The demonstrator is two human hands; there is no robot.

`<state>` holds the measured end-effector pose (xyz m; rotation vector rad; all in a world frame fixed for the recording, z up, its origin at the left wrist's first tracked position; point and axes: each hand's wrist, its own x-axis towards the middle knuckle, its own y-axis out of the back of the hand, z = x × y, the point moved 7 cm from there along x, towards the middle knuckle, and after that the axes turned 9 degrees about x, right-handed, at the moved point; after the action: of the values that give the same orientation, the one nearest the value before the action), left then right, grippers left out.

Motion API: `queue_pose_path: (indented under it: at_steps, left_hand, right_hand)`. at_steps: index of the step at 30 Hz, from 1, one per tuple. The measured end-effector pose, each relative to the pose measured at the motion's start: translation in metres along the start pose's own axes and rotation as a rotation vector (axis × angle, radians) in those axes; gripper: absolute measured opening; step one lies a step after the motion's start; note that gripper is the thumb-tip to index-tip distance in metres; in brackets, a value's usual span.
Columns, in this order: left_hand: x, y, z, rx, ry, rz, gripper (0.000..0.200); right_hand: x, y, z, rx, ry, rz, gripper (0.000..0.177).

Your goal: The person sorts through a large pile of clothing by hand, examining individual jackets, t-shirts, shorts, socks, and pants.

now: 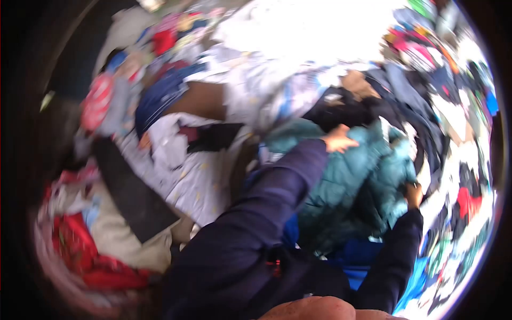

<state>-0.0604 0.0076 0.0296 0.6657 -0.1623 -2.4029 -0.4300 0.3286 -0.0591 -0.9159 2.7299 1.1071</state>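
Observation:
A teal puffer jacket [346, 176] lies spread in front of me, its quilted surface creased. My left hand [340, 140] rests on its upper part, with fingers stretched apart. At the jacket's right edge, my right hand [414, 195] is closed on the teal fabric; its fingertips are partly hidden. Black clothing [341, 109] lies just beyond my left hand, with a tan piece [360, 85] on top. Blue cloth [357, 253] shows beneath the jacket, close to my body.
White patterned cloth [197, 186] spreads left of the jacket, with a dark blue garment [160, 101] farther back. A long dark piece [133, 192] lies near a red garment [74, 245] at the left. Heaped clothes [469, 202] line the right side. Glare washes out the far middle.

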Motion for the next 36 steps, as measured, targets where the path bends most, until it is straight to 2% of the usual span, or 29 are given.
queue_pose_path:
  at_steps: [1,2,3,4,6,8,9,10,12,13,14,17,18,19,20,21,22,23,24,25,26,27,29,30,31,33,34,35,36]
  left_hand:
    - [0.005,-0.004,-0.008,0.105,0.017,0.005,0.090]
    - [0.013,-0.017,-0.021,0.182,0.038,-0.055,0.090]
    - [0.007,-0.029,-0.021,0.238,0.072,-0.115,0.084]
    - [-0.006,-0.044,-0.014,0.295,0.095,-0.190,0.079]
    - [-0.069,-0.053,0.035,0.211,-0.001,-0.255,0.077]
    - [-0.100,-0.070,0.042,0.006,0.049,-0.360,0.083]
    - [-0.109,-0.076,0.039,-0.100,0.100,-0.372,0.090]
    - [-0.115,-0.083,0.026,-0.220,0.230,-0.426,0.094]
    - [-0.134,-0.081,0.004,-0.273,0.358,-0.349,0.088]
    - [-0.149,-0.079,0.005,-0.300,0.335,-0.324,0.079]
    - [-0.166,-0.075,0.009,-0.343,0.384,-0.260,0.053]
    - [-0.179,-0.078,-0.009,-0.325,0.277,-0.040,0.022]
    - [-0.172,-0.084,-0.030,-0.304,0.311,0.034,0.028]
    - [-0.190,-0.070,-0.011,-0.239,0.303,0.060,0.027]
    - [-0.217,-0.043,0.021,-0.171,0.295,0.073,0.027]
    - [-0.237,-0.017,0.045,-0.252,0.309,0.145,0.027]
    - [-0.247,0.008,0.053,-0.399,0.322,0.113,0.023]
    - [-0.282,0.038,0.084,-0.489,0.164,0.201,0.017]
    - [-0.285,0.062,0.084,-0.611,0.033,0.198,0.013]
    - [-0.294,0.105,0.085,-0.589,0.035,0.315,0.014]
    - [-0.304,0.147,0.086,-0.560,0.040,0.431,0.018]
    - [-0.321,0.202,0.084,-0.597,-0.081,0.622,0.021]
    - [-0.374,0.305,0.114,-0.660,-0.144,0.799,0.018]
    - [-0.401,0.387,0.095,-0.673,-0.213,0.909,0.015]
    - [-0.431,0.483,0.072,-0.742,-0.324,0.927,0.016]
    - [-0.520,0.645,0.022,-0.734,-0.220,1.093,0.036]
    - [-0.564,0.754,-0.028,-0.738,-0.382,0.840,0.045]
    - [-0.594,0.739,-0.023,-0.509,-0.474,1.158,0.047]
    - [-0.627,0.712,-0.017,-0.247,-0.472,1.504,0.053]
  right_hand:
    - [-0.002,-0.010,-0.026,-0.068,0.051,-0.066,0.047]
    - [-0.006,-0.018,-0.044,-0.281,0.192,0.034,0.042]
    - [-0.028,-0.029,-0.079,-0.317,0.143,-0.076,0.038]
    - [-0.037,-0.046,-0.095,-0.243,0.279,-0.148,0.037]
    - [-0.070,-0.071,-0.125,-0.288,0.402,-0.152,0.034]
    - [-0.114,-0.098,-0.156,-0.248,0.568,-0.239,0.033]
    - [-0.138,-0.106,-0.173,-0.246,0.469,-0.375,0.031]
    - [-0.170,-0.106,-0.194,-0.083,0.496,-0.406,0.027]
    - [-0.217,-0.100,-0.219,0.116,0.321,-0.662,0.016]
    - [-0.237,-0.093,-0.227,0.172,0.246,-0.735,0.012]
    - [-0.253,-0.089,-0.227,0.227,0.166,-0.805,0.008]
    - [-0.286,-0.079,-0.229,0.349,0.123,-0.842,0.017]
    - [-0.293,-0.074,-0.230,0.373,0.099,-0.838,0.022]
    - [-0.285,-0.075,-0.219,0.452,0.100,-0.805,0.033]
    - [-0.280,-0.067,-0.222,0.571,0.111,-0.665,0.037]
    - [-0.283,-0.050,-0.255,0.718,0.331,-0.688,0.039]
    - [-0.256,-0.044,-0.244,0.760,0.302,-0.601,0.041]
    - [-0.262,-0.013,-0.255,0.684,0.227,-0.273,0.043]
    - [-0.253,0.003,-0.246,0.768,0.238,-0.202,0.042]
    - [-0.244,0.020,-0.235,0.849,0.255,-0.130,0.040]
    - [-0.226,0.027,-0.219,0.949,0.170,-0.115,0.037]
    - [-0.214,0.039,-0.209,0.988,0.111,-0.067,0.035]
    - [-0.201,0.050,-0.194,1.079,0.056,-0.043,0.033]
    - [-0.192,0.048,-0.192,1.127,0.065,-0.064,0.032]
    - [-0.189,0.048,-0.188,1.132,0.062,-0.056,0.032]
    - [-0.190,0.047,-0.190,1.144,0.059,-0.058,0.029]
    - [-0.190,0.046,-0.191,1.150,0.056,-0.060,0.028]
    - [-0.190,0.046,-0.194,1.128,0.059,-0.045,0.027]
    - [-0.190,0.043,-0.195,1.108,0.061,-0.033,0.025]
